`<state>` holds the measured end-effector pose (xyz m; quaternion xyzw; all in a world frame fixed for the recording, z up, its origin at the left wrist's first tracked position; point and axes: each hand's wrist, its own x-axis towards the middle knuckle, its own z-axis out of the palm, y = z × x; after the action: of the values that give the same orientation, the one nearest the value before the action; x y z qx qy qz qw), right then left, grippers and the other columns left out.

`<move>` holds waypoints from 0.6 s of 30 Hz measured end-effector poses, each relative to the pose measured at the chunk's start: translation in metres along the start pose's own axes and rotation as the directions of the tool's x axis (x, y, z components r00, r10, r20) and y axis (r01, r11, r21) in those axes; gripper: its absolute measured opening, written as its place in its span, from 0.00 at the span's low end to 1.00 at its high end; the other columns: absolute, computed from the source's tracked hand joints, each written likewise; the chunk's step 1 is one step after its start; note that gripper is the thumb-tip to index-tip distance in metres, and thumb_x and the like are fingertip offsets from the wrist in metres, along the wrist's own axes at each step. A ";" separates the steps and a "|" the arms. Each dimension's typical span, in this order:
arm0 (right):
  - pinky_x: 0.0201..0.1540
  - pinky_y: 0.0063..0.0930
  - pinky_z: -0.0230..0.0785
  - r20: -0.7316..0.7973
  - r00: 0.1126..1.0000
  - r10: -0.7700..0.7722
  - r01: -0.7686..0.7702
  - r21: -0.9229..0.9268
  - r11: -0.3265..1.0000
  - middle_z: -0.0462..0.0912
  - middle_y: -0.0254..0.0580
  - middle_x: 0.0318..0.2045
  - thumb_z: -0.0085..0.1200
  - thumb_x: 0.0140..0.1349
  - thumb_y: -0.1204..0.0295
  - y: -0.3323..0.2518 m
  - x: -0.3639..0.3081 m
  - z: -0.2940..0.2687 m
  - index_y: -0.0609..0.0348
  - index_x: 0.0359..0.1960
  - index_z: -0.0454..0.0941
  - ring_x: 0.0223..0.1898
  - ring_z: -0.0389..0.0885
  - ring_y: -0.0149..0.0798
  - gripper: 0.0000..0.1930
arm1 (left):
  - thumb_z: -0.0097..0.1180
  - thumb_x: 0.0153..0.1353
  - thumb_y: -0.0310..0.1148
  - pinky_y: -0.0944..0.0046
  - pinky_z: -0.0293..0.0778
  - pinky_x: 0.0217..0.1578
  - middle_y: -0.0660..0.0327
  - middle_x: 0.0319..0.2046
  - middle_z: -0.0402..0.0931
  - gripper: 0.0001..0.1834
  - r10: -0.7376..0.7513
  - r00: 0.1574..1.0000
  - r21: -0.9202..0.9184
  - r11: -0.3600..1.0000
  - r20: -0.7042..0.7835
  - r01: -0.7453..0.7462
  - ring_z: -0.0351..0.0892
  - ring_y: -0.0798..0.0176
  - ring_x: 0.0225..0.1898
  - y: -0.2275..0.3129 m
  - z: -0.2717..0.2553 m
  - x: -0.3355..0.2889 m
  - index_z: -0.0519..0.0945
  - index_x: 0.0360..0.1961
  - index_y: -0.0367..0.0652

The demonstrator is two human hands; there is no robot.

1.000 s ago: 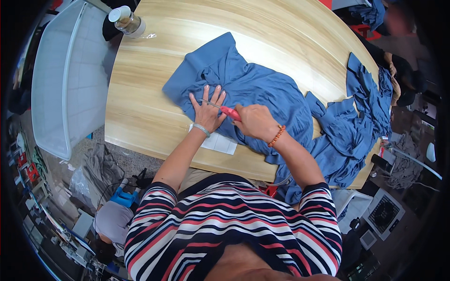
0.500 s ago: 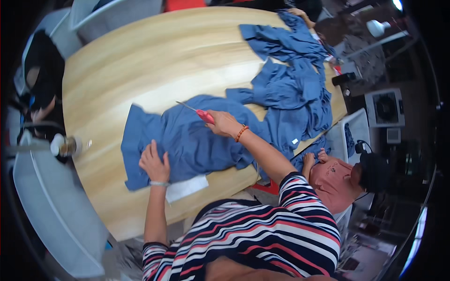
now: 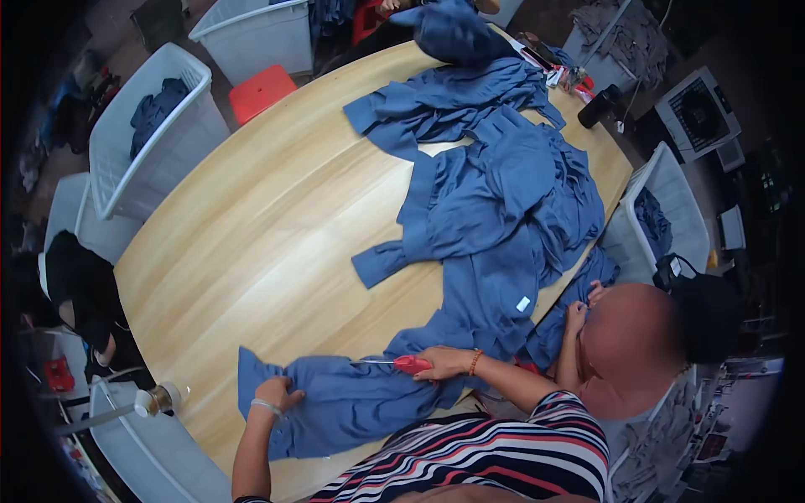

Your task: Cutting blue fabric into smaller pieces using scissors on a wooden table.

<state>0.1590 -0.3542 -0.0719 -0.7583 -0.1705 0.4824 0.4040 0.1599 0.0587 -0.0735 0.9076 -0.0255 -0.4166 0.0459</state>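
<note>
A blue garment (image 3: 348,411) lies spread along the near edge of the table in front of me. My left hand (image 3: 277,393) rests on its left part, thumb apart from the fingers, pressing on the cloth. Wrapped in my right hand (image 3: 444,363) are red-handled scissors (image 3: 411,364), their thin metal blade pointing left just over the garment. Fabric beyond my right hand runs into a heap of blue garments (image 3: 503,193) on the right of the table.
On the wooden table (image 3: 277,226) stands a black bottle (image 3: 599,107), far right. A co-worker in pink (image 3: 625,352) handles blue cloth at my right; another person in black (image 3: 80,293) is at left. Pale bins (image 3: 155,142) and a red stool (image 3: 260,92) stand beyond.
The view has shifted, so the table sits lower. My left hand's fingers are less spread on the garment. The scissors now point left rather than up-left. A blue garment is lifted at the far end.
</note>
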 end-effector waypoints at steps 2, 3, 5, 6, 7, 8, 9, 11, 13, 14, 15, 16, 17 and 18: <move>0.37 0.35 0.72 -0.022 1.000 -0.018 0.020 0.122 0.992 0.82 0.46 0.26 0.58 0.58 0.59 0.007 -0.010 -0.028 0.60 0.40 0.76 0.30 0.82 0.44 0.17 | 0.62 0.51 0.53 0.53 0.69 0.51 0.50 0.44 0.77 0.32 0.025 0.990 -0.171 0.985 0.139 -0.001 0.75 0.45 0.48 0.021 -0.039 0.019 0.75 0.52 0.43; 0.36 0.33 0.72 -0.132 0.991 -0.004 0.030 0.197 0.980 0.82 0.44 0.26 0.57 0.59 0.61 0.009 -0.013 -0.046 0.61 0.40 0.76 0.28 0.82 0.41 0.16 | 0.63 0.51 0.52 0.52 0.68 0.53 0.48 0.47 0.75 0.34 0.059 0.995 -0.137 0.988 -0.076 -0.069 0.73 0.45 0.51 0.042 -0.058 0.031 0.73 0.54 0.41; 0.34 0.31 0.72 -0.241 0.970 0.022 0.048 0.280 0.959 0.82 0.42 0.25 0.57 0.59 0.62 0.034 -0.020 -0.069 0.62 0.41 0.76 0.27 0.82 0.38 0.15 | 0.64 0.51 0.49 0.51 0.66 0.55 0.44 0.53 0.70 0.36 0.211 0.862 -0.053 0.963 -0.462 -0.264 0.68 0.43 0.56 0.090 -0.100 0.069 0.69 0.57 0.39; 0.33 0.26 0.72 -0.344 0.938 0.048 0.079 0.345 0.935 0.83 0.39 0.28 0.57 0.60 0.66 0.056 -0.021 -0.075 0.62 0.45 0.76 0.27 0.81 0.33 0.15 | 0.65 0.51 0.47 0.50 0.65 0.56 0.41 0.55 0.67 0.38 0.303 0.726 0.000 0.923 -0.618 -0.385 0.66 0.42 0.58 0.117 -0.122 0.095 0.67 0.59 0.38; 0.32 0.22 0.72 -0.441 0.894 0.081 0.118 0.405 0.907 0.83 0.36 0.31 0.57 0.61 0.69 0.074 -0.022 -0.085 0.62 0.49 0.76 0.26 0.80 0.28 0.16 | 0.68 0.48 0.45 0.48 0.62 0.58 0.39 0.59 0.61 0.44 0.346 0.660 0.023 0.895 -0.667 -0.445 0.61 0.38 0.61 0.149 -0.148 0.118 0.61 0.63 0.40; 0.36 0.21 0.74 -0.456 0.885 0.090 0.101 0.378 0.920 0.83 0.37 0.38 0.55 0.62 0.73 0.072 -0.032 -0.101 0.62 0.54 0.74 0.32 0.81 0.27 0.18 | 0.69 0.46 0.45 0.48 0.61 0.59 0.39 0.60 0.59 0.46 0.393 0.577 0.085 0.869 -0.716 -0.487 0.59 0.37 0.62 0.182 -0.172 0.137 0.60 0.64 0.41; 0.36 0.21 0.74 -0.461 0.883 0.095 0.100 0.381 0.919 0.83 0.37 0.38 0.55 0.62 0.73 0.086 -0.035 -0.107 0.62 0.54 0.74 0.32 0.81 0.27 0.18 | 0.70 0.45 0.44 0.47 0.59 0.60 0.38 0.61 0.57 0.49 0.442 0.482 0.149 0.835 -0.757 -0.530 0.57 0.37 0.63 0.217 -0.196 0.158 0.59 0.65 0.41; 0.38 0.26 0.75 -0.606 0.793 0.057 0.228 0.382 0.895 0.84 0.43 0.36 0.57 0.60 0.69 0.112 -0.037 -0.103 0.60 0.52 0.75 0.35 0.83 0.31 0.19 | 0.72 0.41 0.44 0.41 0.55 0.61 0.40 0.66 0.49 0.54 0.521 0.344 0.255 0.769 -0.781 -0.587 0.50 0.35 0.67 0.278 -0.238 0.202 0.55 0.68 0.47; 0.39 0.24 0.76 -0.515 0.844 0.150 0.234 0.605 0.761 0.83 0.39 0.41 0.53 0.62 0.74 0.107 -0.045 -0.109 0.63 0.55 0.73 0.37 0.82 0.28 0.19 | 0.74 0.37 0.46 0.32 0.51 0.59 0.44 0.69 0.43 0.59 0.519 0.349 0.300 0.800 -0.780 -0.519 0.42 0.35 0.69 0.332 -0.274 0.243 0.52 0.70 0.53; 0.38 0.23 0.76 -0.490 0.859 0.149 0.212 0.604 0.768 0.83 0.39 0.41 0.53 0.62 0.75 0.104 -0.047 -0.114 0.63 0.56 0.72 0.36 0.81 0.28 0.19 | 0.75 0.36 0.47 0.28 0.50 0.58 0.46 0.70 0.42 0.61 0.508 0.333 0.315 0.813 -0.795 -0.489 0.39 0.35 0.70 0.355 -0.288 0.263 0.50 0.70 0.57; 0.37 0.23 0.76 -0.467 0.870 0.155 0.186 0.604 0.775 0.83 0.39 0.41 0.53 0.62 0.75 0.102 -0.049 -0.118 0.63 0.57 0.71 0.35 0.81 0.28 0.20 | 0.75 0.34 0.47 0.24 0.48 0.58 0.48 0.71 0.40 0.63 0.500 0.314 0.328 0.822 -0.807 -0.465 0.36 0.35 0.71 0.373 -0.301 0.284 0.48 0.71 0.60; 0.37 0.23 0.76 -0.446 0.878 0.174 0.176 0.638 0.750 0.83 0.39 0.41 0.53 0.62 0.75 0.100 -0.050 -0.121 0.63 0.57 0.71 0.34 0.81 0.27 0.20 | 0.75 0.34 0.47 0.24 0.48 0.58 0.48 0.71 0.40 0.63 0.498 0.316 0.324 0.822 -0.808 -0.468 0.36 0.35 0.71 0.386 -0.312 0.305 0.48 0.71 0.60; 0.37 0.23 0.76 -0.424 0.886 0.189 0.167 0.671 0.722 0.83 0.39 0.41 0.53 0.62 0.75 0.100 -0.048 -0.122 0.63 0.57 0.71 0.33 0.81 0.27 0.20 | 0.76 0.34 0.48 0.23 0.47 0.58 0.49 0.71 0.40 0.64 0.480 0.395 0.322 0.857 -0.783 -0.402 0.35 0.35 0.71 0.396 -0.320 0.325 0.48 0.71 0.61; 0.36 0.24 0.76 -0.457 0.877 0.146 0.200 0.625 0.754 0.83 0.39 0.41 0.52 0.62 0.75 0.104 -0.047 -0.121 0.63 0.57 0.70 0.31 0.81 0.27 0.20 | 0.76 0.33 0.48 0.22 0.45 0.58 0.50 0.71 0.39 0.65 0.453 0.471 0.323 0.886 -0.757 -0.333 0.34 0.35 0.71 0.402 -0.326 0.343 0.47 0.71 0.63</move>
<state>0.2286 -0.5032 -0.1001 -0.6604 0.1035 0.3018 0.6798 0.6275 -0.3496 -0.0784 0.9649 -0.2364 0.0734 0.0873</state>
